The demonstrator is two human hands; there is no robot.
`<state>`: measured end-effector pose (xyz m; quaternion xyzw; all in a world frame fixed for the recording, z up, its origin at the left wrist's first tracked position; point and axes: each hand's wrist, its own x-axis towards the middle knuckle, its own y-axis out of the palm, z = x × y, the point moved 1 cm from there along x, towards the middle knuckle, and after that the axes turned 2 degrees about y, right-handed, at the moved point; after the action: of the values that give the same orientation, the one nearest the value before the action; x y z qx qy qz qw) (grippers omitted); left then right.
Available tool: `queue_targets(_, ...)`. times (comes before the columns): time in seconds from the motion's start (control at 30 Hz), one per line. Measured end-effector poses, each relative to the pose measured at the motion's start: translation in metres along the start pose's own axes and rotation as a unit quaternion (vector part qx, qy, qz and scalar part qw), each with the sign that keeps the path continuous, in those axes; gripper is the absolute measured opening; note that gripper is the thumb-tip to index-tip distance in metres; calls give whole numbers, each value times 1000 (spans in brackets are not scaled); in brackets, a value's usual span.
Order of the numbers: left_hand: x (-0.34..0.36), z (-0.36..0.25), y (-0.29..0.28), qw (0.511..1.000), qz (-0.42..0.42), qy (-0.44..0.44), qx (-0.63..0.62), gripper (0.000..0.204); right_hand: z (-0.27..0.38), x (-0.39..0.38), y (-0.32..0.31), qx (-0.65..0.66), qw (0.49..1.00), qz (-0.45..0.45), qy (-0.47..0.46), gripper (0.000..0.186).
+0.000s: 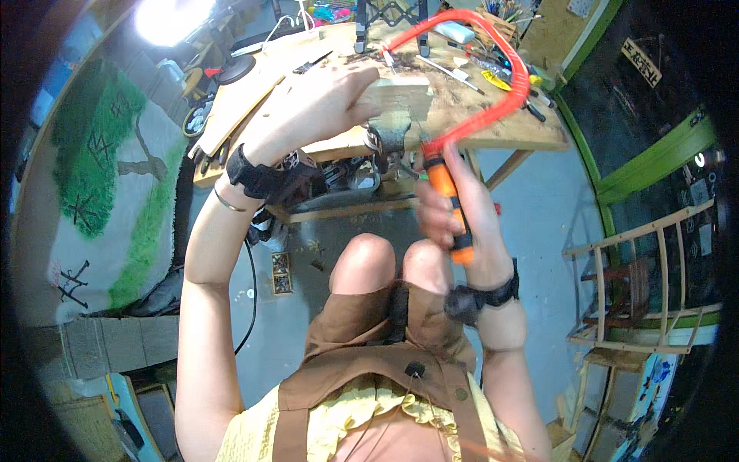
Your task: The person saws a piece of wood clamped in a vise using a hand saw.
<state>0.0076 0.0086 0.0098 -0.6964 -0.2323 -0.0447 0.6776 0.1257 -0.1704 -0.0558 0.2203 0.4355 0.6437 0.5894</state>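
right hand [479, 212]: closed round the orange-and-black handle [444, 183] of a saw [520, 81]; fingers wrapped, thumb laid along the handle. red frame bowed outward, beyond and to the right of the grip, its far end brought back above the bench [531, 138].

left hand [339, 96]: beyond and to the left of that grip, fingers bent and set at the left side of the wood [409, 96]; whether it is pinched or only pressed cannot be told.

wood: one pale flat piece, just beyond the right hand, between both hands, near the bench's front edge.

progress, as judged: sawing seems to be under way; saw and wood are brought together, and no parted piece is seen. some of the cut, perhaps all, appears left to be made.

obscured: blade barely made out; its contact with the wood, and any kerf, not confirmed. left fingertips partly hidden. right fingers blurred. dark support [394, 140] beneath the wood, possibly a clamp, largely covered. far bench clutter too small to be listed.
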Motion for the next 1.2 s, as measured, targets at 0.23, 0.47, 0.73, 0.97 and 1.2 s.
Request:
queue_targets(0.23,-1,-7,-10,998,38,-45,35,24,-6,-1,14,-9,993,-86,-75,39)
queue_targets(0.47,2,-6,-3,998,39,-47,1,25,8,7,18,20,995,-80,-63,37)
queue_targets(0.73,1,0,-1,997,-34,62,7,26,-5,-26,15,44,998,-29,-36,41)
queue_targets(0.97,2,-8,-8,999,35,-32,17,27,21,16,27,42,995,-93,-23,50)
queue_targets(1.2,-8,9,5,995,-75,56,-34,33,-6,-25,13,79,997,0,4,49)
